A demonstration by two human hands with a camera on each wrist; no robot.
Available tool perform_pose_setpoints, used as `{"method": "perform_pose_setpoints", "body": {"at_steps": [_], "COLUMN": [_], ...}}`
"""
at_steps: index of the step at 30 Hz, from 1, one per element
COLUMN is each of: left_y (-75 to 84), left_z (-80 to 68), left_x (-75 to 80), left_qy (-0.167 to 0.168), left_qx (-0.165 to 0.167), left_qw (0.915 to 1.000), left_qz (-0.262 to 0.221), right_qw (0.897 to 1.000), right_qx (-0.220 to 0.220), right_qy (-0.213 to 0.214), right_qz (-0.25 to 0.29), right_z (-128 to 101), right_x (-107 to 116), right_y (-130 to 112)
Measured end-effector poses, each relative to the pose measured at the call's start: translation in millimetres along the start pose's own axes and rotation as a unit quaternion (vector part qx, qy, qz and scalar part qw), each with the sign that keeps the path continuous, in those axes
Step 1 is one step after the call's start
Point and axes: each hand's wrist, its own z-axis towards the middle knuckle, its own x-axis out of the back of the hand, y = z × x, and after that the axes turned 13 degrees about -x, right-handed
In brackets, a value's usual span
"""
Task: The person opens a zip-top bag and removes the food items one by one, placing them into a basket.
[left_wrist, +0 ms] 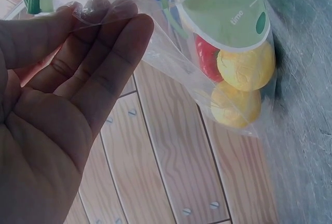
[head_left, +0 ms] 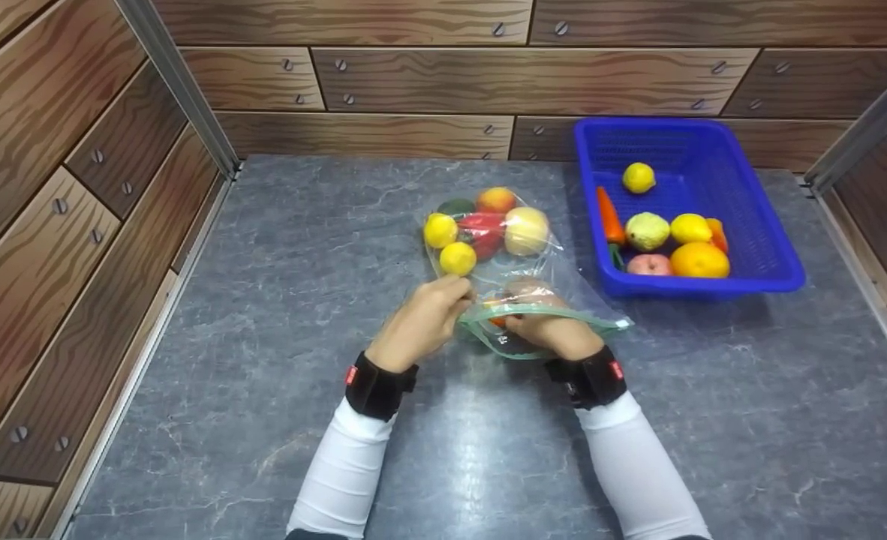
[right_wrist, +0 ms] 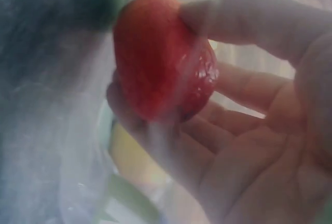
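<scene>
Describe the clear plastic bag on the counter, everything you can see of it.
The bag is thin, see-through plastic with a green zip rim and a green label panel. It lies on the grey counter, mouth toward the person, holding yellow, red, orange and green fruit. The left hand pinches its rim open; the right hand is in its mouth, gripping a red fruit.

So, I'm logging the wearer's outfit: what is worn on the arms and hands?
Both hands are bare. Each arm has a long white sleeve ending at a black wrist strap with a small red tag; the right arm matches, with its strap.
</scene>
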Motion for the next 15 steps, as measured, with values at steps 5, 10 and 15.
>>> {"method": "perform_pose_setpoints", "body": {"at_steps": [5,10,15], "left_y": [-1.3,-1.8,-1.3], "left_z": [-0.9,-1.1,-0.8], "left_x": [-0.1,0.3,0.9], "left_qy": [0.005,0.006,0.002], "left_qx": [-0.01,-0.014,-0.007], "left_qw": [0.9999,0.9999,1.0], "left_qz": [0.0,-0.001,-0.004], "right_qw": [1.0,0.996,0.995], "right_qx": [0.011,0.076,0.083], "right_qy": [-0.008,0.024,0.01], "right_qz": [-0.02,-0.037,-0.049], "right_z": [-12,-22,-33], "right_x": [8,14,24], "right_y": [-5,-9,-12]}}
